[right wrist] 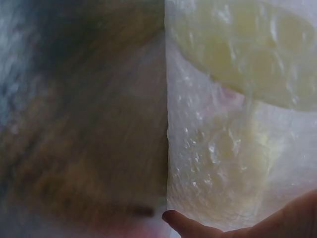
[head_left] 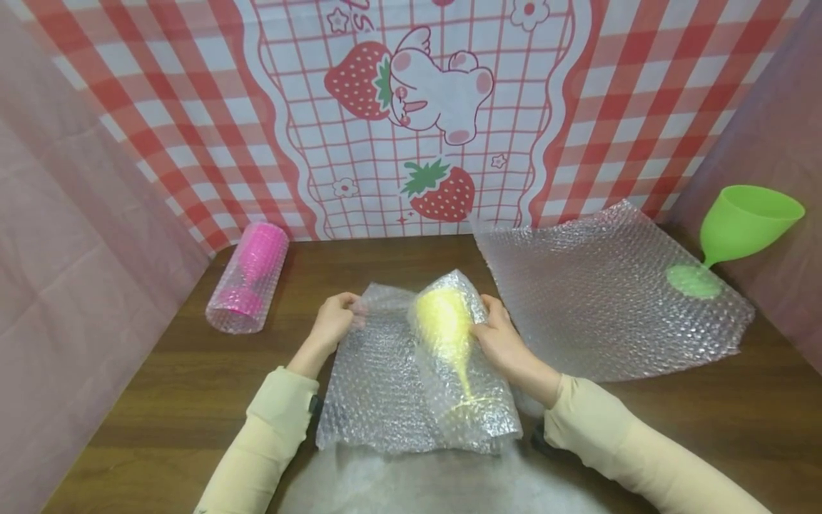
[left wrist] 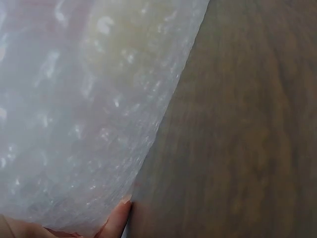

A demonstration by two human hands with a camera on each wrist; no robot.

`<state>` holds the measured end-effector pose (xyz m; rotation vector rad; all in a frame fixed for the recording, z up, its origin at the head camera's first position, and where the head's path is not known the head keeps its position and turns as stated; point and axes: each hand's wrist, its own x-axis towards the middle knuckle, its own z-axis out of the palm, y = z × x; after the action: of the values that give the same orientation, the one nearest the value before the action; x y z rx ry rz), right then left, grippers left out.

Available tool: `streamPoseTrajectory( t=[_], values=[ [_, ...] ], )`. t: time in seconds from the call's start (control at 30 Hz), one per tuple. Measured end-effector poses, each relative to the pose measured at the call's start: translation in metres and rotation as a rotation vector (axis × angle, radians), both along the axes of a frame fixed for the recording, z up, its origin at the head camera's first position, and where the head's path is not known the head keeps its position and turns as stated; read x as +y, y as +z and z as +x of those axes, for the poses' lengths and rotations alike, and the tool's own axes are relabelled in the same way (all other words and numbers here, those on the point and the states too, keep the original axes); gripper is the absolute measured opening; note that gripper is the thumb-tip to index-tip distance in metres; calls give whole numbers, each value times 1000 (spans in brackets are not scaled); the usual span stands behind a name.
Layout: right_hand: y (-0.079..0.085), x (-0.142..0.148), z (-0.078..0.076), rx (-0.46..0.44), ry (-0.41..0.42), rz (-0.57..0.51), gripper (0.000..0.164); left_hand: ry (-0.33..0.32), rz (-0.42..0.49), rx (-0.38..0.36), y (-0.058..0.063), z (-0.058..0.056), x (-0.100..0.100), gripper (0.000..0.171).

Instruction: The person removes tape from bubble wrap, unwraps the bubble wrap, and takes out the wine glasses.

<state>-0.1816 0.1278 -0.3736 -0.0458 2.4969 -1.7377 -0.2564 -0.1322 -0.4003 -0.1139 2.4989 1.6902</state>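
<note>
A: At left?
B: Wrapped pink goblet point(head_left: 260, 260), on the worktop point(head_left: 173, 400); left hand point(head_left: 334, 319), pinching the bubble wrap point(head_left: 375, 378).
A: Centre, right?
B: Yellow goblet point(head_left: 443, 321), inside that wrap; right hand point(head_left: 506, 341), gripping both; green goblet point(head_left: 738, 228), at another sheet's point(head_left: 591, 300) edge.

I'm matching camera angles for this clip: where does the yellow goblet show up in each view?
Head: the yellow goblet is just below and right of centre, under bubble wrap.
Left wrist: the yellow goblet is a blurred pale patch near the top, left of centre.
Right wrist: the yellow goblet fills much of the right half.
Shared landmark: the bubble wrap over it.
</note>
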Motion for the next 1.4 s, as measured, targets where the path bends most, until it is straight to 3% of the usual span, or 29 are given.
streamPoseTrajectory(
  t=[0.23, 0.37, 0.63, 0.87, 1.07, 1.4],
  values=[
    [3, 0, 2, -1, 2, 58, 66, -55, -147, 77, 1, 1, -1, 29],
    [7, -1, 2, -8, 12, 66, 67, -94, -127, 130, 6, 3, 0, 24],
    [16, -6, -2, 29, 14, 128, 69, -45, -177, 278, 15, 5, 4, 25],
    [32, -14, -4, 93, 44, 257, 77, -40, -160, 289, 20, 6, 8, 24],
    [43, -26, -8, 70, 81, 427, 98, -38, -139, 284, 21, 8, 11, 25],
    [36, -38, -18, 55, 59, 548, 110, -25, -124, 294, 26, 12, 14, 25]
  ],
)
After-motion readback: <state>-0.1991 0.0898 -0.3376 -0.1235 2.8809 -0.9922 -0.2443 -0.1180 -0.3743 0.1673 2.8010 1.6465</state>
